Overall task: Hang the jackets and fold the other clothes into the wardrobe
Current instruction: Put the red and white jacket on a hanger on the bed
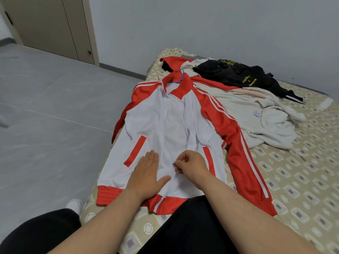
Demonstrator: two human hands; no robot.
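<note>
Jacket: Your red and white track jacket [165,116] lies flat on the bed [302,180], front side up. The red hem is close to your legs and the collar is far from you.
Hanger: A blue hanger [180,75] sits inside the collar. Only its hook and a bit of its bar show.
Left hand: Your left hand [146,176] is flat with straight fingers. It presses on the white front near the hem, just beside the zip line, and holds nothing.
Right hand: Your right hand [190,164] has curled fingers that pinch the small zip pull [173,164], low on the front.
Zip: Above the pull the two front sides lie a little apart, so the zip looks not yet done up.
Which way: The zip line runs straight away from you, from the pull up to the collar. The jacket's long way goes the same way. I think the pull must slide away from you, toward the hanger.
Nearer hand: Your right hand is on the pull. Your left hand sits beside and below it, a good spot to hold the cloth down.
Watch out: The thin cloth may bunch up under the pull.
Other clothes: A cream hoodie [266,125] and a black top [238,74] lie in a heap farther back, not yet folded.
</note>
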